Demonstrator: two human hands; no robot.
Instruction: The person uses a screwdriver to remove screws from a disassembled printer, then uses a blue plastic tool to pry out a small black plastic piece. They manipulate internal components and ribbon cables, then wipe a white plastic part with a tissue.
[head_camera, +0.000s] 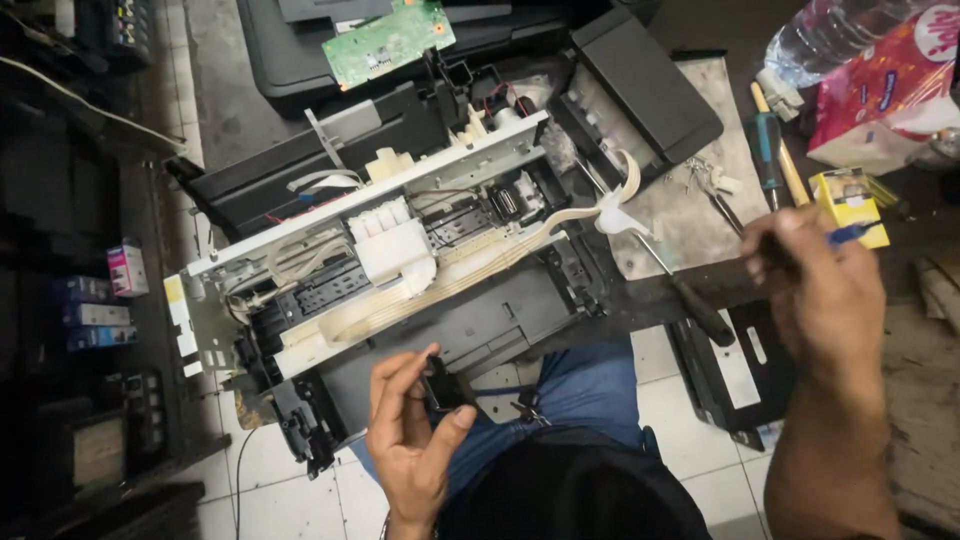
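**Small black part in hand below the opened printer**

I have the stripped printer (400, 250) in front of me. Just below it, my left hand (410, 440) pinches a small black part (443, 383) between thumb and fingers; its shape is hard to make out. Right of the printer, my right hand (815, 290) grips a blue-tipped tool (850, 235), mostly hidden by the fingers. A black-handled screwdriver (690, 300) lies between.

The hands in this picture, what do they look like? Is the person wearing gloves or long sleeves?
No gloves and no long sleeves. The left hand and the right hand are both bare, and so are the forearms as far as the view shows. No rings, watch or bracelet show on either one. The fingers are slim with short nails. Lower down, the person wears blue jeans and a dark top.
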